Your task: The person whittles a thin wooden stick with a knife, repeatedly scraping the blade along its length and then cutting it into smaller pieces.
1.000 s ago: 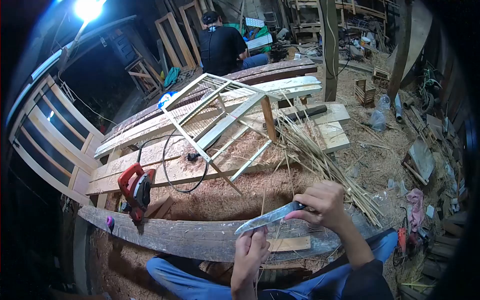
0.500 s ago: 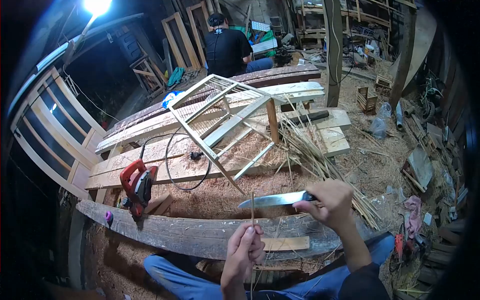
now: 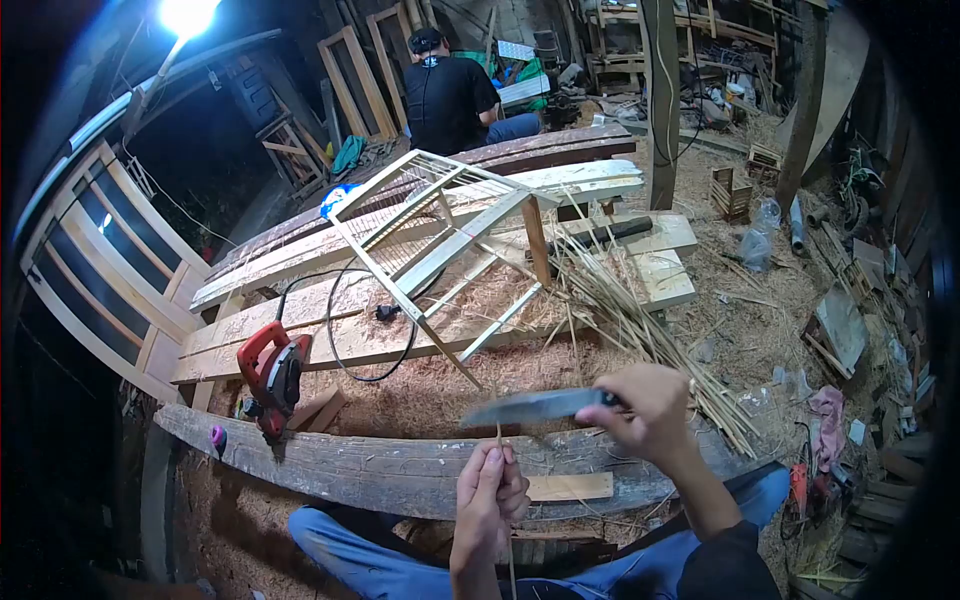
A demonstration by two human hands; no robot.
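My left hand (image 3: 492, 492) is closed round a thin wooden stick (image 3: 513, 568), held upright, its top end poking out above the fingers. My right hand (image 3: 645, 408) grips the dark handle of a large knife (image 3: 530, 408). The blade points left, slightly blurred, and crosses the stick's top just above my left hand; whether they touch is unclear. Below them, a small flat wood piece (image 3: 570, 487) lies on the weathered plank (image 3: 400, 478) in front of my knees.
A slatted wooden frame (image 3: 440, 262) leans over thick boards (image 3: 240, 335). Left of it sits a red power planer (image 3: 270, 375) with a black cord. Thin sticks (image 3: 640, 320) are heaped at right, near a post (image 3: 662, 110). Another person (image 3: 447, 100) sits at the back, facing away.
The knife has moved slightly left and its blade now blurs over the stick's top. Less of the stick shows above my left hand. The whole view has shifted slightly.
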